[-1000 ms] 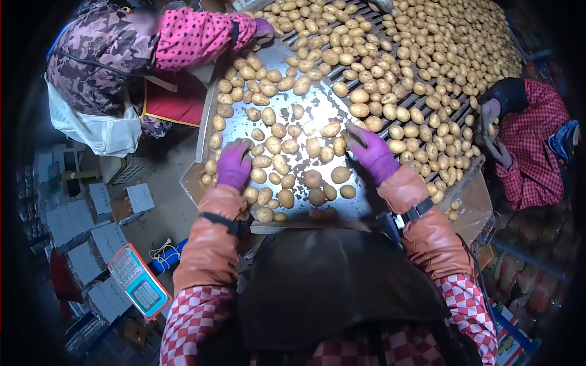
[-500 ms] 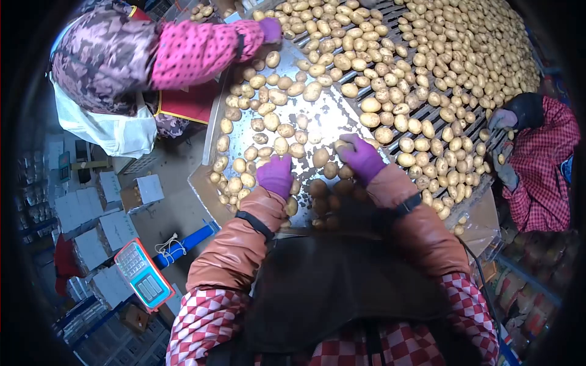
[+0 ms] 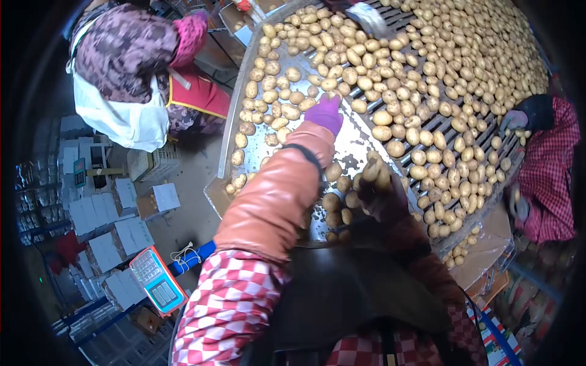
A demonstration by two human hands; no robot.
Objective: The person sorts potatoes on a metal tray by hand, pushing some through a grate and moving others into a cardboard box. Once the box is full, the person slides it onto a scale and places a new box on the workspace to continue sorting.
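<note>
My left hand (image 3: 325, 114), in a purple glove, reaches far up the metal tray (image 3: 360, 131). Its fingers are closed around a potato (image 3: 331, 95) beside the slatted part. Lower down and in shadow, my right hand (image 3: 387, 198) is closed on potatoes (image 3: 372, 171) near the tray's right side; the shade hides most of its fingers. Loose potatoes (image 3: 290, 111) lie left of my left hand, and several darker potatoes (image 3: 332, 202) sit close to my body.
Many potatoes (image 3: 476, 55) cover the slatted conveyor (image 3: 448, 137). A co-worker in camouflage (image 3: 128, 55) stands at left, another in a checked sleeve (image 3: 552, 177) at right. A third person's gloved hand (image 3: 367, 18) is at the top. A scale (image 3: 157, 280) and boxes (image 3: 104, 250) are lower left.
My left hand has moved up and right across the tray to a potato. My right hand has come down toward my body into shadow, holding potatoes. The left co-worker's arm has withdrawn from the tray.
</note>
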